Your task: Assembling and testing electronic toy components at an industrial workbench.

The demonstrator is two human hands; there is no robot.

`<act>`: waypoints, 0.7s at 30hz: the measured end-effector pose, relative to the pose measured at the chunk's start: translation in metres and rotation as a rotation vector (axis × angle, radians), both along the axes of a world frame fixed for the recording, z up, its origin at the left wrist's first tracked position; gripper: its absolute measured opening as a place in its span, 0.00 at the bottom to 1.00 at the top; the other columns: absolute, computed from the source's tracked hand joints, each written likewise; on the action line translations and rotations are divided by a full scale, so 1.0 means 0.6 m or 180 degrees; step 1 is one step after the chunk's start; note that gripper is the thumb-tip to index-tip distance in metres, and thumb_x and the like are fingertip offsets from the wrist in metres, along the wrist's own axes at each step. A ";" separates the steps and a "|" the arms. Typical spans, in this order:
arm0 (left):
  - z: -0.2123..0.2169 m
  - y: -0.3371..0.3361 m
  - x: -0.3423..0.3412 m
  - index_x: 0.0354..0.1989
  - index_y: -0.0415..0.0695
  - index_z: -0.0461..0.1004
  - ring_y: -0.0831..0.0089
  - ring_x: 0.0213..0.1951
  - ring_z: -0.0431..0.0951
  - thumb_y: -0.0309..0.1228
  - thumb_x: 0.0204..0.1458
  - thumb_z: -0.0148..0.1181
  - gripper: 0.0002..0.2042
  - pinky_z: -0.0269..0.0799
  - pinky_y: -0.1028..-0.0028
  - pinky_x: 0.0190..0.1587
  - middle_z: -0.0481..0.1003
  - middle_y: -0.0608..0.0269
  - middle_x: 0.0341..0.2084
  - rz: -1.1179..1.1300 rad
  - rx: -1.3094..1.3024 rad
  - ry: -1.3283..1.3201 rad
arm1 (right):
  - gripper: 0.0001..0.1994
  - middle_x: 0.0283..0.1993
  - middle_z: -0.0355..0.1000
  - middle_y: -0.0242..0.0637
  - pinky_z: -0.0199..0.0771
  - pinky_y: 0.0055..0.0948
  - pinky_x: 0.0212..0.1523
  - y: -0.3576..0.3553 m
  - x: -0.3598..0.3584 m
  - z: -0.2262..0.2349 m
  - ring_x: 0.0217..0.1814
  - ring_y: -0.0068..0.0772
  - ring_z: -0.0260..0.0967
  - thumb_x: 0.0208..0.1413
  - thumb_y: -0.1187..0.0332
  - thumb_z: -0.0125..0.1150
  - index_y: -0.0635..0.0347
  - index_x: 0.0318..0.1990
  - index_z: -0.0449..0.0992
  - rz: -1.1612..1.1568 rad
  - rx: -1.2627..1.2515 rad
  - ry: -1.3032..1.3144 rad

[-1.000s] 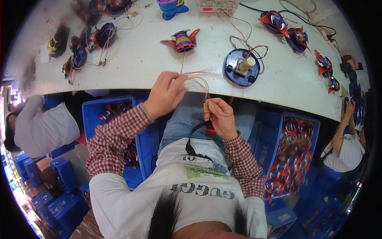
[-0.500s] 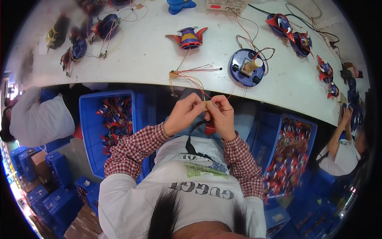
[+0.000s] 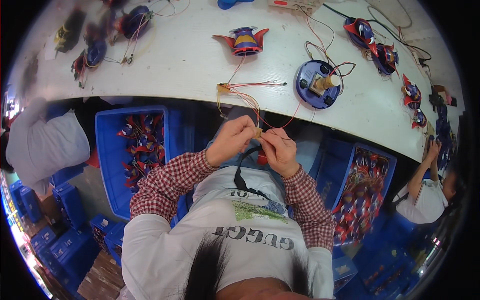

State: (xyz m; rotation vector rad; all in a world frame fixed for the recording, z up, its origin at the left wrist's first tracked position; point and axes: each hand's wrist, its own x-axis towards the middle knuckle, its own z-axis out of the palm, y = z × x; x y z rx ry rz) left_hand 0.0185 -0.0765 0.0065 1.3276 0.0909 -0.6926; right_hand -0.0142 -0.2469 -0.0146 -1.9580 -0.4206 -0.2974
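Note:
In front of my body, just off the near table edge, both hands meet at a small tan piece [image 3: 258, 133], perhaps a circuit board, with thin wires. My left hand [image 3: 231, 142] pinches it between thumb and fingertips. Fingers of my right hand [image 3: 281, 153] are closed at its other side, on what looks like a thin wire; the tips are partly hidden. Wires run up to another tan board [image 3: 223, 88] at the table edge and on to a purple, red and yellow toy body [image 3: 245, 42]. Right of that lies a round purple base [image 3: 303, 82] with a pale knob.
Blue bins with toy parts flank me, one at left [image 3: 111, 165] and one at right [image 3: 345, 175]. More toy bodies [image 3: 361, 34] and cables lie along the table [image 3: 190, 60]. Co-workers [image 3: 50, 140] sit at both sides. A black strap [image 3: 241, 175] hangs by my lap.
The view has shifted slightly, so the table things sit a little higher and to the right. My hands stay together at the small tan piece, with the right fingers slightly repositioned.

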 end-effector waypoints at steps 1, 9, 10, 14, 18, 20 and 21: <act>-0.002 0.000 -0.001 0.26 0.43 0.66 0.85 0.15 0.59 0.26 0.54 0.49 0.05 0.53 0.87 0.17 0.63 0.70 0.14 -0.0024 0.0013 -0.0076 | 0.04 0.33 0.70 0.36 0.66 0.22 0.28 0.000 -0.001 -0.001 0.29 0.27 0.65 0.52 0.78 0.59 0.66 0.36 0.75 0.0021 0.0073 0.0118; 0.000 0.005 0.010 0.25 0.42 0.68 0.83 0.15 0.60 0.26 0.51 0.51 0.05 0.56 0.84 0.18 0.67 0.69 0.15 -0.0228 -0.0082 -0.0166 | 0.05 0.32 0.72 0.37 0.64 0.21 0.26 -0.001 0.011 0.002 0.28 0.26 0.65 0.53 0.76 0.59 0.65 0.37 0.75 -0.0046 0.0189 0.0636; -0.002 0.003 0.010 0.24 0.42 0.68 0.83 0.15 0.61 0.26 0.51 0.52 0.05 0.56 0.84 0.18 0.67 0.69 0.15 -0.0235 -0.0111 -0.0149 | 0.05 0.31 0.72 0.37 0.64 0.21 0.25 -0.003 0.011 -0.001 0.27 0.25 0.65 0.53 0.76 0.59 0.65 0.38 0.75 -0.0074 0.0120 0.0562; -0.022 -0.006 0.010 0.23 0.41 0.69 0.82 0.16 0.61 0.26 0.50 0.53 0.05 0.58 0.83 0.19 0.68 0.69 0.16 -0.0087 0.0061 -0.0350 | 0.07 0.30 0.72 0.36 0.62 0.21 0.23 -0.006 0.005 0.022 0.24 0.24 0.64 0.54 0.75 0.59 0.65 0.40 0.75 -0.0233 0.1188 0.2068; -0.049 -0.010 0.017 0.22 0.40 0.69 0.81 0.17 0.63 0.27 0.49 0.54 0.06 0.60 0.81 0.20 0.69 0.68 0.16 0.0150 0.0281 -0.0676 | 0.13 0.26 0.71 0.36 0.61 0.22 0.19 -0.005 -0.010 0.115 0.18 0.24 0.61 0.53 0.74 0.60 0.65 0.46 0.74 -0.0311 0.0908 0.3935; -0.060 -0.014 0.012 0.22 0.39 0.70 0.78 0.17 0.64 0.27 0.49 0.55 0.07 0.61 0.79 0.22 0.70 0.67 0.16 0.0202 0.0299 -0.0838 | 0.15 0.28 0.71 0.37 0.63 0.22 0.21 0.007 -0.013 0.147 0.20 0.26 0.62 0.51 0.75 0.60 0.64 0.47 0.73 0.0211 -0.0006 0.2350; -0.066 -0.012 0.006 0.22 0.39 0.70 0.77 0.18 0.65 0.28 0.49 0.56 0.07 0.62 0.78 0.22 0.70 0.66 0.16 0.0239 0.0319 -0.0906 | 0.16 0.30 0.71 0.38 0.64 0.23 0.23 0.019 -0.014 0.158 0.23 0.28 0.64 0.50 0.75 0.61 0.63 0.48 0.73 0.0698 -0.0822 0.0735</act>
